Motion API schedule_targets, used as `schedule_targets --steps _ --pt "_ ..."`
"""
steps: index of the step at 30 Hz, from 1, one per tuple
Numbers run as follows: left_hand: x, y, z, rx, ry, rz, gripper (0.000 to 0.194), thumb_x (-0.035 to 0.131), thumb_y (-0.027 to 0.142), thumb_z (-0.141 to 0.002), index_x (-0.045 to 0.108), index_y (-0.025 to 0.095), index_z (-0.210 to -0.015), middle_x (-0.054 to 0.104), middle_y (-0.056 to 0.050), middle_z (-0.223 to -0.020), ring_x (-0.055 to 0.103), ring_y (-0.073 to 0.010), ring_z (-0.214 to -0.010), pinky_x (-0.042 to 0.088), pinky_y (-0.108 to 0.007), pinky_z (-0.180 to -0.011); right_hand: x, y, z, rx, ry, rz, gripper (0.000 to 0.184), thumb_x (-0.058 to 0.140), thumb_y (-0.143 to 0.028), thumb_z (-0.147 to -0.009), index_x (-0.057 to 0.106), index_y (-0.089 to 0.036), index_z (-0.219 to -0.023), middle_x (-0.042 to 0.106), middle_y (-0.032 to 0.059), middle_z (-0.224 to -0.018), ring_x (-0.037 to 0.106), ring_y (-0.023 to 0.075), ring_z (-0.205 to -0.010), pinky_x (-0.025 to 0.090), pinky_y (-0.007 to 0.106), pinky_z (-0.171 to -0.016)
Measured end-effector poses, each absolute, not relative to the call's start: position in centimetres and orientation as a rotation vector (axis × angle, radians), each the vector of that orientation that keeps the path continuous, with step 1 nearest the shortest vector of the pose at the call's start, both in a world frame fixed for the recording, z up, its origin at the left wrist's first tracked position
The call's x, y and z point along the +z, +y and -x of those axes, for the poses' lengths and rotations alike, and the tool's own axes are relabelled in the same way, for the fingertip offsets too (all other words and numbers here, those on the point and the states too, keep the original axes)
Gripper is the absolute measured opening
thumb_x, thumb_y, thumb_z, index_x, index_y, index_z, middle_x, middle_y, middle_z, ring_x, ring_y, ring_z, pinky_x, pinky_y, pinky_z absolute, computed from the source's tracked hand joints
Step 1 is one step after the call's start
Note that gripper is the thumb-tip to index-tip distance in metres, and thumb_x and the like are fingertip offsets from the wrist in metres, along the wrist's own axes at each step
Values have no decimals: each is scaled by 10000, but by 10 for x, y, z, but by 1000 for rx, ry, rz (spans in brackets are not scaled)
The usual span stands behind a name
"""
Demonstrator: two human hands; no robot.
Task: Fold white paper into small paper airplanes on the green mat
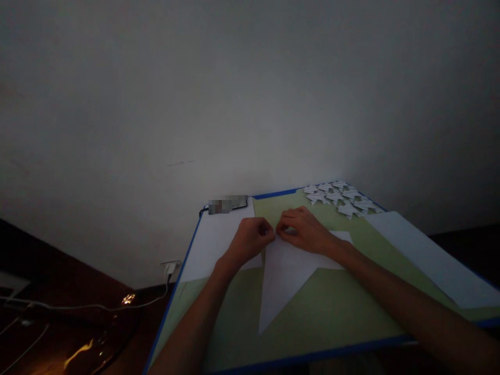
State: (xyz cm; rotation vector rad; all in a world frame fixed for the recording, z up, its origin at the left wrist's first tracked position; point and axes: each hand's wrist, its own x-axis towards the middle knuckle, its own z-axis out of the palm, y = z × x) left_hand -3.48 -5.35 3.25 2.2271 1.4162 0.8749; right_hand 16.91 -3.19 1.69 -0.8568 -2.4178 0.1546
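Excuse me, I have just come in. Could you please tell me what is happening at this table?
A person is working on a pointed piece of white paper on the green table. The left hand and right hand are close together at its far edge; their exact grip is hard to see. Small paper stars lie in the far right corner, with a white strip nearer along the right side.
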Motion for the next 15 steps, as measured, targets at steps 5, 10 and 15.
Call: schedule_targets --steps 5,10,15 --pt "35 -49 45 804 1448 -2284 62 679 112 -748 728 141 -723 717 -29 -665 636 -142 -624 453 -245 -626 23 -29 -177 174 -2435 859 69 652 -170 -913 706 -199 -882 727 21 -923 660 196 -907 353 348 -843" --pt "36 -45 53 994 1574 -2173 60 671 152 -793 714 144 -752 718 -33 -705 639 -144 -641 472 -257 -640 29 -24 -189 185 -2356 883 95 622 -162 -917 683 -183 -848 701 30 -881 632 177 -835 404 325 -803" --pt "30 -50 39 1080 1346 -2041 130 697 277 -855 729 151 -853 745 -41 -795 674 -148 -691 526 -254 -665 28 -25 -188 296 -2297 839 89 634 -192 -932 707 -183 -882 701 31 -872 643 168 -817 450 319 -800"
